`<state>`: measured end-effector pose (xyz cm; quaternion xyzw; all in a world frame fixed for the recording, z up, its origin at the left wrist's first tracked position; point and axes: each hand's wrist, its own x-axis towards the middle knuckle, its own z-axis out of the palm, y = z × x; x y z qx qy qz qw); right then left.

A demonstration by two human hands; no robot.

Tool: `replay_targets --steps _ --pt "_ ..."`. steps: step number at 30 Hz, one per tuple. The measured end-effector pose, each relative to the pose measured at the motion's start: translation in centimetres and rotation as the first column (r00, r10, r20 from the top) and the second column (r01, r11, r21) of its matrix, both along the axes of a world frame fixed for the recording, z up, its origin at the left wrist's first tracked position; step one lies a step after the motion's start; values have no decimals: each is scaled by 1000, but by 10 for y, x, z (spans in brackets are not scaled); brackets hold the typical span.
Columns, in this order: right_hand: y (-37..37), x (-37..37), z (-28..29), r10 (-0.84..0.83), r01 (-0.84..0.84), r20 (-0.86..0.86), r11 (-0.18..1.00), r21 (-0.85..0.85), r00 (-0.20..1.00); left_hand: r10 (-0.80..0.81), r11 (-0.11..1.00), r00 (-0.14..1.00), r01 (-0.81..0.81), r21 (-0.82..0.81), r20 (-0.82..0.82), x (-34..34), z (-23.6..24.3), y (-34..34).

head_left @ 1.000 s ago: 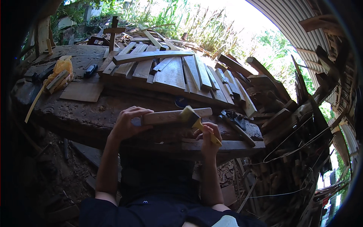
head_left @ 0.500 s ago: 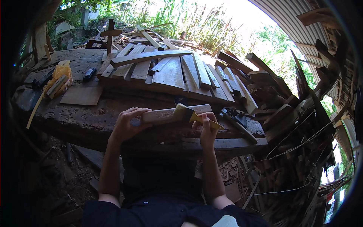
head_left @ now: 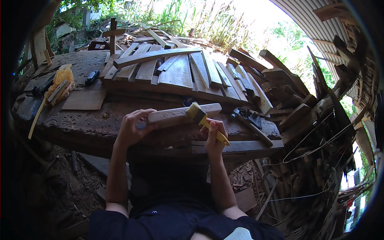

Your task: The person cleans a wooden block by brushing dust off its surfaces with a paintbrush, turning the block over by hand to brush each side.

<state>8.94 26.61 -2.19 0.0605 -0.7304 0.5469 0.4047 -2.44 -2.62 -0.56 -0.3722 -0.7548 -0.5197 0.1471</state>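
My left hand (head_left: 135, 125) grips the left end of a short, pale wooden block (head_left: 170, 115), which is held crosswise above the bench edge. In my right hand (head_left: 214, 135) is a paintbrush (head_left: 200, 117) with a yellow handle and light bristles. The bristles lie against or just over the front of the block, right of its middle; whether they touch cannot be made out. Behind the brush, a small round dark-blue object (head_left: 188, 101) is partly hidden. A hammer (head_left: 256, 130) rests on the bench to the right of my right hand.
The rough wooden bench (head_left: 80, 124) spans the front. Several pale boards (head_left: 176, 74) are laid side by side at its back. A yellow plastic bag (head_left: 63, 80) with wood pieces and a flat thin board (head_left: 85, 100) are at left. Stacked scrap timber (head_left: 304, 128) crowds the right side.
The brush has swung more upright, its handle end now lower and further left. My right hand has shifted slightly left and down. The block has tilted a little, its right end higher.
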Motion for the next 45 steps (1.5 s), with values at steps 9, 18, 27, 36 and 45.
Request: replay_targets --steps 9,18,27,36,45 --pt "-5 0 13 149 -146 73 988 -48 986 14 1000 1000 -13 11 -12 -1 -6 1" --pt "2 -5 5 -1 2 38 1000 -18 999 82 997 996 -82 -1 28 0 -7 2" --pt "5 -11 10 -50 69 128 986 -152 990 76 997 997 -76 17 9 -3 -8 1" --pt "21 -59 51 -9 -10 -116 987 -159 993 85 996 995 -86 15 43 -3 -12 2" --pt "-3 -23 14 213 -196 96 967 -161 972 92 995 994 -90 -33 66 -5 -11 1"
